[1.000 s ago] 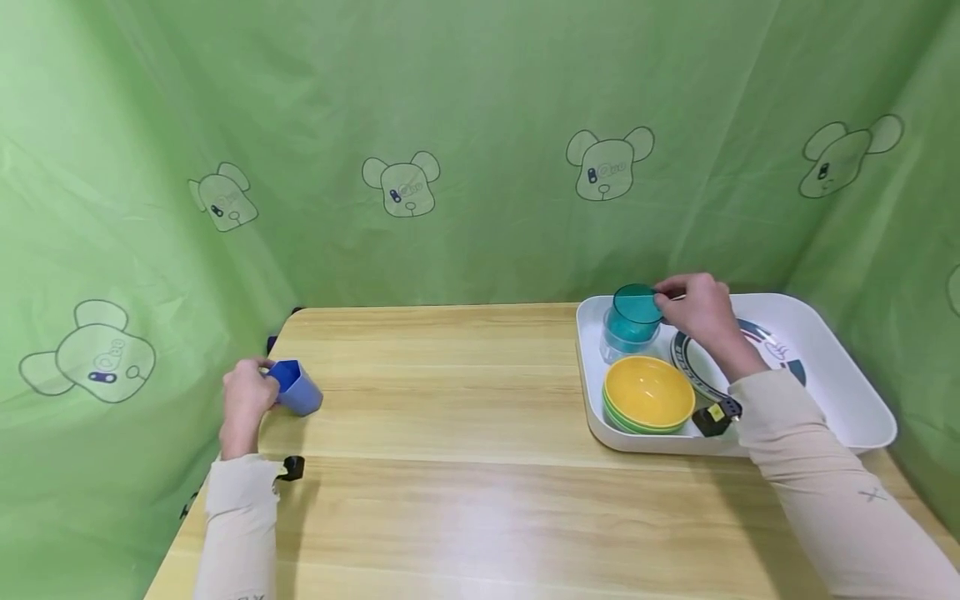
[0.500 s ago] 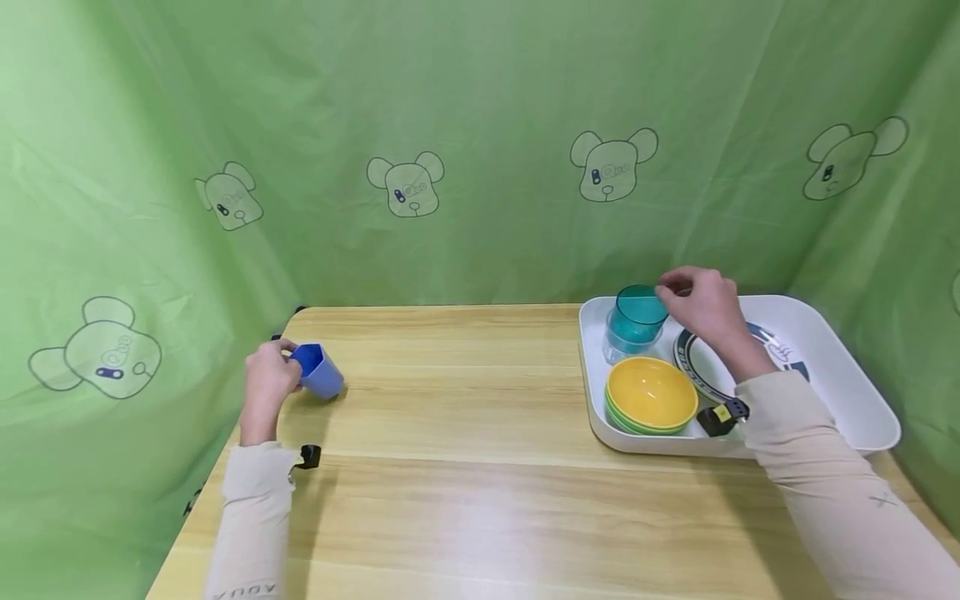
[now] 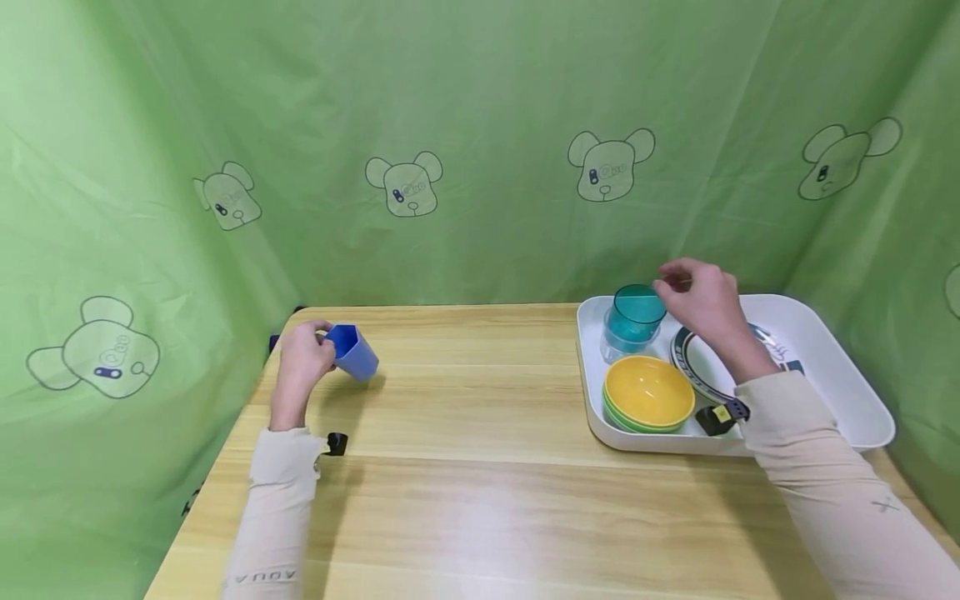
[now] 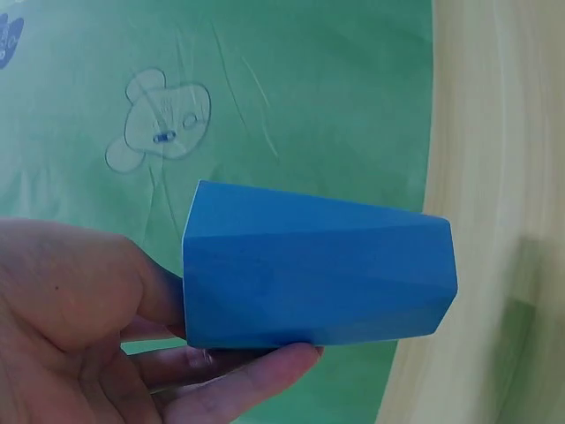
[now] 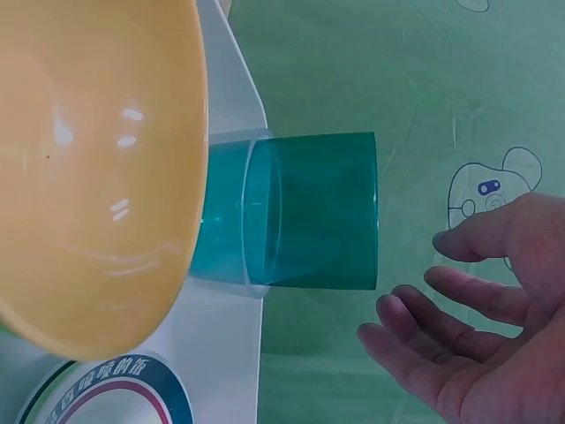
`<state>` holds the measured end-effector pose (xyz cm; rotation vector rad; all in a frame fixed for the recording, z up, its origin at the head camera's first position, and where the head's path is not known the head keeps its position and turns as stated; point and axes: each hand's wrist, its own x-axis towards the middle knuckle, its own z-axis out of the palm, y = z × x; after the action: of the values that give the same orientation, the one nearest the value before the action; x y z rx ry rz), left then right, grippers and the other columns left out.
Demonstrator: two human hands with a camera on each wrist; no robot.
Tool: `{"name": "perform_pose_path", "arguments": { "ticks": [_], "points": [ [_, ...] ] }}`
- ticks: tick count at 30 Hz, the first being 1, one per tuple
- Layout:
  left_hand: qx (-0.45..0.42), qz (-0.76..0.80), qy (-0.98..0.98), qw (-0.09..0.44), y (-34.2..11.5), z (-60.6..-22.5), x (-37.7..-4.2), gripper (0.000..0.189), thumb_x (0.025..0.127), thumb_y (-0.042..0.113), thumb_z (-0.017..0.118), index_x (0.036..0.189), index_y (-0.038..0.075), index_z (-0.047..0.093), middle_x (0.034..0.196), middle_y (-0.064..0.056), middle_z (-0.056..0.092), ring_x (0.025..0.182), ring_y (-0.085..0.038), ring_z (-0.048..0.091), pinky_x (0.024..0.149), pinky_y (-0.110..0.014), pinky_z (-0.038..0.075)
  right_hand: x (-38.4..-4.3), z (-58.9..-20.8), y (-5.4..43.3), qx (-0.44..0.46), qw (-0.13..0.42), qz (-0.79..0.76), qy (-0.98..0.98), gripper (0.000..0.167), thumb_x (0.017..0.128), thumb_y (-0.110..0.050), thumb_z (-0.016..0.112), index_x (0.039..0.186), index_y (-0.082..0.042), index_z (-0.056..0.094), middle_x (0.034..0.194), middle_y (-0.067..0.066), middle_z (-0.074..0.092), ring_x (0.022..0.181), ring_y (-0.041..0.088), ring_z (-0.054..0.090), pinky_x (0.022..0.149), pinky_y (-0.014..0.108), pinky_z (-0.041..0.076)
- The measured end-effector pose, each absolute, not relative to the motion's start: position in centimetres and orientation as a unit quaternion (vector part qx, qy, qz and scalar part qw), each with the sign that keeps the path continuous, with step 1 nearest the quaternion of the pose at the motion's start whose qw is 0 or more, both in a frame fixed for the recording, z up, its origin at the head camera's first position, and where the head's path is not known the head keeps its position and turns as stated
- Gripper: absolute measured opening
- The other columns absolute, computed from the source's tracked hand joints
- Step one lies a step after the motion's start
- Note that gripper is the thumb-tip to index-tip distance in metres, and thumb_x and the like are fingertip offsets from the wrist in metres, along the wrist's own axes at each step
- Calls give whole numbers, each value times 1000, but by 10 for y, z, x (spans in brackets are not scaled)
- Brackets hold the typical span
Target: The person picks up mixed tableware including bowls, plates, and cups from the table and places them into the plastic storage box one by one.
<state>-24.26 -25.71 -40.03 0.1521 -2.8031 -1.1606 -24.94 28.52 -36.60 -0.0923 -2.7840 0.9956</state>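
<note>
My left hand pinches a blue faceted cup by its rim or handle side, and the cup hangs tilted just above the table. In the left wrist view the blue cup lies sideways across the picture, its grip partly hidden behind it. My right hand hovers over the white tray with loosely bent fingers and nothing in them. Just left of it, a teal see-through cup sits nested in a clear cup. The right wrist view shows a gap between the hand and the teal cup.
The white tray stands at the table's right end. A yellow bowl tops a stack of green bowls at its front left. Plates with patterned rims lie beneath my right arm. Green curtain hangs behind the wooden table.
The left hand has carried the blue cup rightward and away from me. My right hand has let go of the teal cup and risen slightly off it; the teal cup stays in place.
</note>
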Motion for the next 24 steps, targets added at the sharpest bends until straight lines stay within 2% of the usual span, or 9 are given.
{"name": "perform_pose_path", "arguments": {
  "ticks": [8, 20, 24],
  "points": [
    [23, -436, -900, 17, -227, -394, -249, 37, 96, -4, 46, 129, -12, 61, 113, -35, 65, 95, -46, 70, 71, -39, 64, -248, -363, 279, -19, 100, 342, -934, 38, 103, -15, 58, 136, 4, 58, 129, 28, 61, 119, 45, 57, 98, 59, 52],
    [-7, -432, -901, 31, -191, -384, -257, 35, 94, -3, 48, 125, -8, 65, 107, -30, 68, 88, -40, 70, 67, -39, 64, -247, -359, 269, 9, 112, 353, -929, 39, 101, -13, 61, 136, 3, 58, 130, 27, 61, 120, 45, 57, 97, 59, 52],
    [-6, -442, -897, 29, -183, -379, -258, 35, 94, -3, 49, 125, -7, 65, 109, -31, 69, 91, -42, 71, 69, -40, 64, -248, -359, 267, 8, 121, 354, -927, 39, 100, -12, 62, 136, 3, 58, 130, 27, 61, 119, 45, 58, 97, 59, 53]
  ]
}}
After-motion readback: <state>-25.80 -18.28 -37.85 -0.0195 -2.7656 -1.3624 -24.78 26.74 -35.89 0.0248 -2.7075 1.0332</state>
